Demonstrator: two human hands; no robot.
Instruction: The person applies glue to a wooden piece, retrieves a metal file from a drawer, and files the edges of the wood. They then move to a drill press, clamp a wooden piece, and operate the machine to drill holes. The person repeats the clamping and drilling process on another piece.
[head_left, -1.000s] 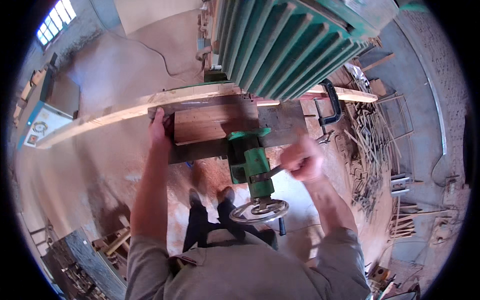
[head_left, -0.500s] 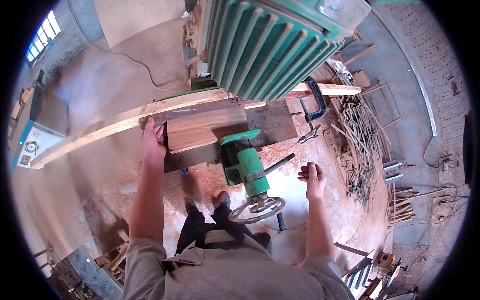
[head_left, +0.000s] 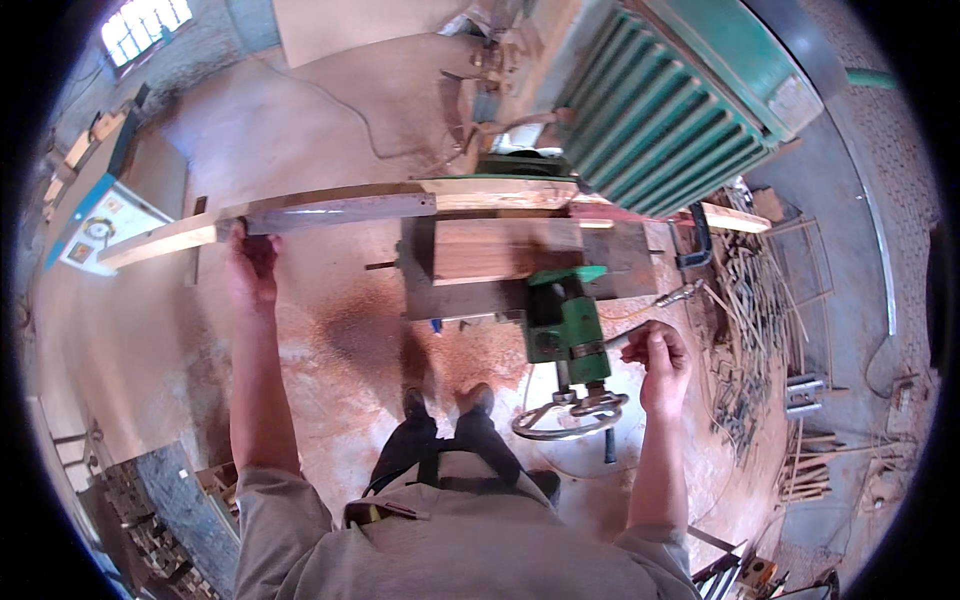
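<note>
Beside the green woodworking machine (head_left: 565, 325): one long wooden plank (head_left: 330, 212), long axis running left to right across the machine table (head_left: 470, 290), far end passing under the green ribbed housing (head_left: 680, 110). Left hand (head_left: 250, 262) closed on the plank's free end, well left of the machine, the nearer hand to the wood. Right hand (head_left: 662, 362) closed around a metal lever (head_left: 655, 305) just right of the machine; handwheel (head_left: 570, 415) below. Floor (head_left: 340, 340) coated in reddish sawdust; metal scrap (head_left: 760, 330) heaped to the machine's right; workshop interior.

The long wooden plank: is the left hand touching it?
Yes, the left hand grips the long wooden plank at its near edge.
</note>
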